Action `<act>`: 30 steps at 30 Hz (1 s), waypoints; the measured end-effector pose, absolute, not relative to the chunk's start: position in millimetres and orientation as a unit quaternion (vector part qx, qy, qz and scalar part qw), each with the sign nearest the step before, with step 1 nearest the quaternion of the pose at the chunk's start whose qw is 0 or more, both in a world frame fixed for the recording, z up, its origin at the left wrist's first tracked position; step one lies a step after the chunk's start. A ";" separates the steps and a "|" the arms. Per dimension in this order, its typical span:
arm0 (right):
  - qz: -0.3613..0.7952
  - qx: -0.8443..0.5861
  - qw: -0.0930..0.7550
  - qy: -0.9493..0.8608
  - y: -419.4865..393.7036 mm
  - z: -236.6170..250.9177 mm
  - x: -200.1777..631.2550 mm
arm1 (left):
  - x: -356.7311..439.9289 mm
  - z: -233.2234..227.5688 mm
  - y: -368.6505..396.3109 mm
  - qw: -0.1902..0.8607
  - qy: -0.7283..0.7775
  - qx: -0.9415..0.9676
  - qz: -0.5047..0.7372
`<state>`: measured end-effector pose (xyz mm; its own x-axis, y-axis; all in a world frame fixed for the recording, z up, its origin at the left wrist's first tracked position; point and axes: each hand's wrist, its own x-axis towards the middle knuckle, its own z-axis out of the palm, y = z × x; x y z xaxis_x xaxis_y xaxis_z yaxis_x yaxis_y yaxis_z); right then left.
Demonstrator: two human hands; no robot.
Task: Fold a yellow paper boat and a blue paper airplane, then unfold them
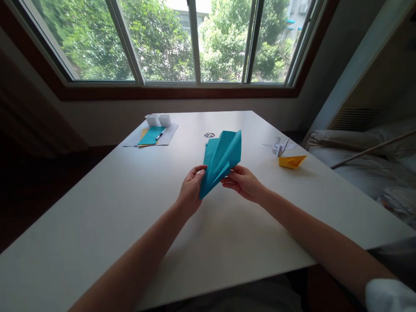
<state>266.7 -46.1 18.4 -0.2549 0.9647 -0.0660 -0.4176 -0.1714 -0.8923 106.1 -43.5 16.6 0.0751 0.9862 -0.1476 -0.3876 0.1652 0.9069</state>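
Over the middle of the white flat table [104, 219], nearer to its near edge than my elbows would suggest, I hold the teal, pleated piece of folded paper [220, 158] between my two bare hands. My left hand [191, 186] is closed on its lower left side, with the thumb on the front. My right hand [243, 183] has its fingers gathered at the lower right edge, and this grip is also closed on the paper. The paper stands tilted, with its wide end up and its narrow point low, beside my left hand.

Farther, close to the right edge of the surface, there is a yellow boat of folded paper [292, 162], and just behind it a white folded paper figure [278, 147]. Toward the far edge lies a round dark-and-white mark [209, 135]. Near the far left corner, a dark-and-white pen [161, 134] rests on a flat teal paper sheet [149, 136], and behind stand two small white boxes [165, 120].
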 end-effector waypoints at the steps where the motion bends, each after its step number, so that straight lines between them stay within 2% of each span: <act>1: 0.684 -0.337 0.506 -0.404 -46.2 18.2 267.5 | 106.6 18.3 -45.3 0.643 0.410 0.366 0.533; 7: 0.723 -0.321 0.482 -0.377 -46.5 23.8 271.4 | 105.0 26.1 -51.4 0.677 0.358 0.388 0.512; 13: 0.781 -0.343 0.451 -0.263 -46.7 30.3 270.2 | 105.5 26.7 -48.6 0.615 0.364 0.416 0.563; 19: 0.732 -0.321 0.510 -0.317 -45.9 28.7 274.7 | 103.5 22.9 -42.9 0.576 0.407 0.386 0.594; 25: 0.729 -0.332 0.452 -0.392 -51.6 30.6 272.8 | 100.2 17.5 -41.6 0.545 0.413 0.410 0.604; 30: 0.666 -0.388 0.467 -0.433 -53.3 30.8 268.1 | 102.1 24.7 -49.1 0.519 0.407 0.469 0.586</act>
